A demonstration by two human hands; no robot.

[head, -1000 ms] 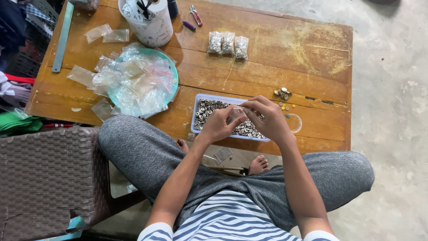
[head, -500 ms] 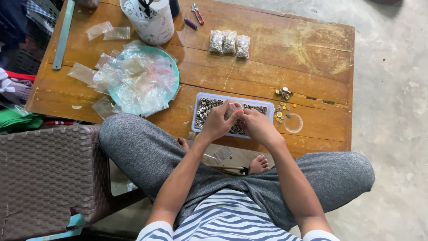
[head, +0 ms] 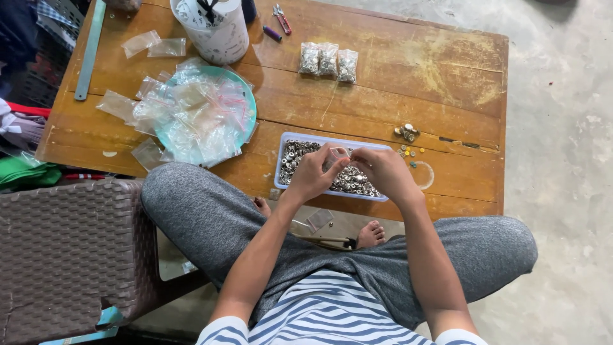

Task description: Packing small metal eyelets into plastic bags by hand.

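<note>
A pale blue tray point(head: 281, 158) full of small silver metal rings stands near the front edge of the low wooden table point(head: 396, 83). Both my hands hover over it. My left hand point(head: 314, 172) pinches a small clear plastic bag point(head: 337, 154) at its upper edge. My right hand point(head: 384, 171) grips the same bag from the right, fingers curled over the rings. Three filled little bags point(head: 329, 61) of rings lie in a row farther back.
A teal plate point(head: 246, 96) heaped with empty clear bags sits at the left. A white bucket point(head: 217, 35), pliers point(head: 281, 18) and a metal ruler point(head: 89, 50) lie at the back. Loose fasteners point(head: 407, 133) lie right of the tray. A brown woven stool point(head: 70, 249) stands by my left knee.
My hands have come closer together over the tray and now hold a clear bag between them; before, the right hand was picking among the rings.
</note>
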